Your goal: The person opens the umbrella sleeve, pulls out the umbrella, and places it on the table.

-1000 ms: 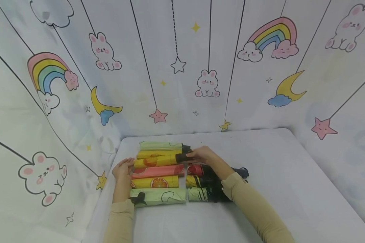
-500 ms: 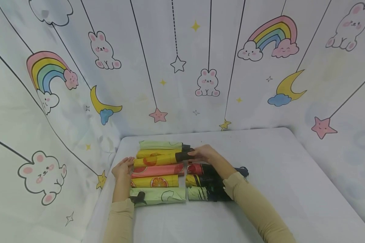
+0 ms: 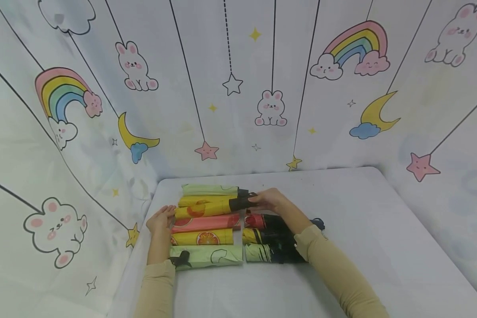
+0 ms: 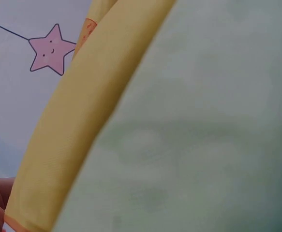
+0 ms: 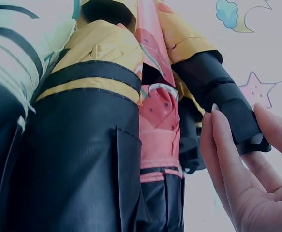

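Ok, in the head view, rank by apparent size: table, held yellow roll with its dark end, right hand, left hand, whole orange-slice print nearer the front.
1. Table
2. Held yellow roll
3. Right hand and left hand: too alike to rank
4. Orange-slice print

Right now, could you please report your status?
Right hand pinching yellow roll by its black end. Left hand at opposite end. Red roll close in front, another yellow roll close behind.

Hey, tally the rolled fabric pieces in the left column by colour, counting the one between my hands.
Green rolls: 2, the farthest and the nearest
Yellow rolls: 3, including the one your right hand holds by its dark end
Pink roll: 1
Total: 6
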Tool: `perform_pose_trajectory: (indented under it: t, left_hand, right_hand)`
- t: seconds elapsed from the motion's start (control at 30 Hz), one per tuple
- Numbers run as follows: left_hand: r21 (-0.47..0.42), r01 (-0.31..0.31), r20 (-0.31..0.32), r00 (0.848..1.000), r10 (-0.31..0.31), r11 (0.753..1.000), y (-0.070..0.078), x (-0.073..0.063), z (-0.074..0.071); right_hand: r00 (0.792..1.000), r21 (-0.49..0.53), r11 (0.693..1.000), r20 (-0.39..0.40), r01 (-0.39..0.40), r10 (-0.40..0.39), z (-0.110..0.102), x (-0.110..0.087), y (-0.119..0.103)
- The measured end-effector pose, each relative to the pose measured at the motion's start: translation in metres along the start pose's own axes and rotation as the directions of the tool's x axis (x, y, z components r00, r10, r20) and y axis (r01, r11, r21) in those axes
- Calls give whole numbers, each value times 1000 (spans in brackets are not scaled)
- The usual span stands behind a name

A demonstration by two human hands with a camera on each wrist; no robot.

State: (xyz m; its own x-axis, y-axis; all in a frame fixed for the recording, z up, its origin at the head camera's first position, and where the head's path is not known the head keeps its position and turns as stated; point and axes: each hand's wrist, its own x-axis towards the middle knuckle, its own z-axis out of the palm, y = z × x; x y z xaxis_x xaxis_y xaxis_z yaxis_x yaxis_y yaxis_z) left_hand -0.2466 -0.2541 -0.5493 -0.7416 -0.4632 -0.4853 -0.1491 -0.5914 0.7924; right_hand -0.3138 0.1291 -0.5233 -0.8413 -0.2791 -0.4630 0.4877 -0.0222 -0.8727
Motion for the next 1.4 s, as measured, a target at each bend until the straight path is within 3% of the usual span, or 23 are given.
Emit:
perform_pose_trajectory:
  t: [0.27, 1.4]
  left_hand:
    - [14, 35, 18, 999, -35, 999, 2, 1, 0]
    - [9, 26, -10, 1000, -26, 1000, 1, 2, -4]
  right_hand:
    - [999, 33, 999, 26, 30, -31, -8, -1, 3]
    - [998, 103, 993, 23, 54, -57, -16, -12, -5]
